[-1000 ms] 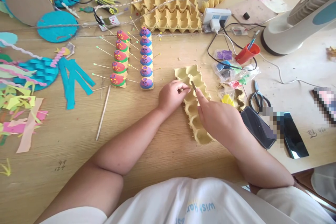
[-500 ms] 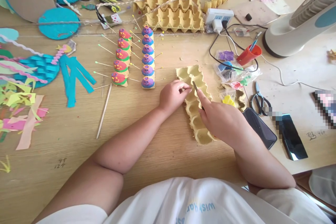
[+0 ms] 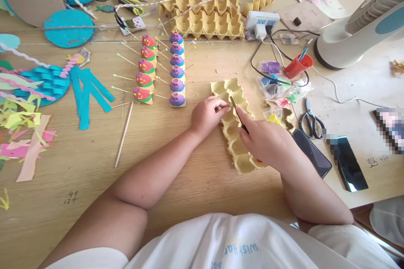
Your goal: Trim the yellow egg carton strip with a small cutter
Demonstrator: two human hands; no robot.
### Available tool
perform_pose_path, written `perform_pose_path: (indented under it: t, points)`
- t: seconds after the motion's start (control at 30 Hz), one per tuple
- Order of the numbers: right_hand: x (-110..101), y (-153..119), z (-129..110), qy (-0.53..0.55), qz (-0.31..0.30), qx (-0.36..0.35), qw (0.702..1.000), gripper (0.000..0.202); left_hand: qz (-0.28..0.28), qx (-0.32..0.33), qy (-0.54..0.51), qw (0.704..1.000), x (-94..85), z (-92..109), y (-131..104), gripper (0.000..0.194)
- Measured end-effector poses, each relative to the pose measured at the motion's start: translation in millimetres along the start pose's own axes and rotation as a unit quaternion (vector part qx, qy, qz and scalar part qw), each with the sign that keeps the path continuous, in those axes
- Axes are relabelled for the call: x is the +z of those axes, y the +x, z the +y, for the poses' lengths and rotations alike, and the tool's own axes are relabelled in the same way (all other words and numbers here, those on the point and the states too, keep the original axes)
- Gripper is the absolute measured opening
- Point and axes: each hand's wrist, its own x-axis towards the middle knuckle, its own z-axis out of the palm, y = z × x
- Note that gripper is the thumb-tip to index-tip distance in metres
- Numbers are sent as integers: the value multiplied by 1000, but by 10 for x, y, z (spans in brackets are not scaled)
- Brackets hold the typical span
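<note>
In front of me lies a two-row piece of yellow egg carton (image 3: 237, 148) with its cups facing up. My left hand (image 3: 207, 117) is closed in a pinch on the carton's left edge. Over the carton's right row, my right hand (image 3: 265, 138) is wrapped round a knife (image 3: 232, 101), index finger stretched along it. The narrow dark blade points away from me and rests on the carton between cups. Most of the handle is hidden in my palm; a bit of red shows below it.
Left stand painted egg-carton caterpillars, one red-green (image 3: 144, 79) and one blue-purple (image 3: 177, 71), with pins sticking out. A wooden stick (image 3: 124, 134) lies nearby. To the right are scissors (image 3: 311, 121), phones (image 3: 351, 164), a red cup (image 3: 298, 65), a power strip (image 3: 262, 21) and a fan (image 3: 356, 38).
My right hand and the knife have shifted very slightly on the carton. My left hand keeps its pinch, and the whole view has drifted a little.
</note>
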Motion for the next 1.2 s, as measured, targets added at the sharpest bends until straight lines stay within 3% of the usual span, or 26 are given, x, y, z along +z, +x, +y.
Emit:
perform_pose_path:
  t: [0.27,0.63,1.2]
  points:
    - [-161,-167,112,11,0,18,1000,63,23,-5,-2,1000,33,-12,-9,9]
    - [-157,-183,81,-7,-58,6,998,64,8,-4,-4,1000,14,-5,0,9]
    - [-85,-202,42,-39,-15,-18,999,61,7,-6,0,1000,14,-6,3,9]
